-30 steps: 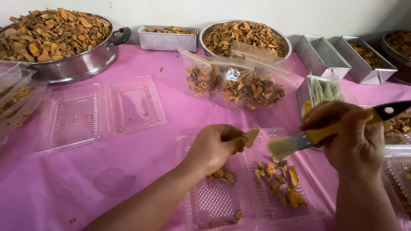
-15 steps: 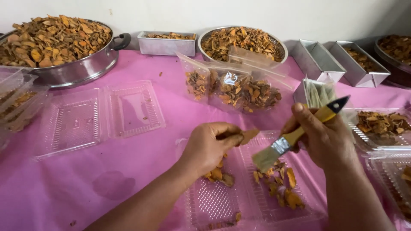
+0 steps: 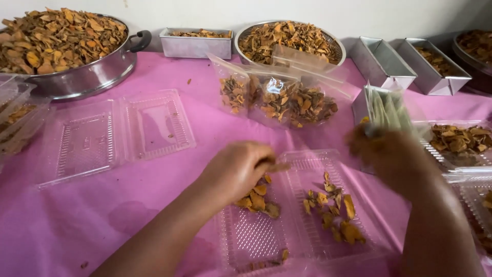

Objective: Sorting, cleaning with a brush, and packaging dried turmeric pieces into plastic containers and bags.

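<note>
A dried slice (image 3: 278, 167) is pinched by the left hand (image 3: 237, 169) over the open clear tray (image 3: 307, 164) near the table's front edge; the blurred right hand's (image 3: 392, 156) finger state cannot be told.

You've got a glossy, ribbed clear-plastic clamshell tray (image 3: 256, 238) on matt pink cloth over the worktop (image 3: 102, 215), dry rough orange chips (image 3: 256, 197) inside, and a shiny metal pot (image 3: 87, 77) behind.
</note>
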